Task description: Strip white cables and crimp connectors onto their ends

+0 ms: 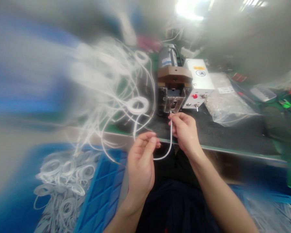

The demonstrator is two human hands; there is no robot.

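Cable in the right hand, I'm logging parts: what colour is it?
The cable is white, clearest in the head view.

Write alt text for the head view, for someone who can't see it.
The right hand pinches a white round cable at the clear plastic guard of a brown and grey metal machine; the curled left hand hides part of the cable. More white cables lie heaped at left, above a blue plastic crate of white coils.

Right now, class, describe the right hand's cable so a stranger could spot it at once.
Find the machine on the dark mat. Below its clear front guard, the right hand pinches a white cable. Unlike the coils to the left, it runs up to the guard.
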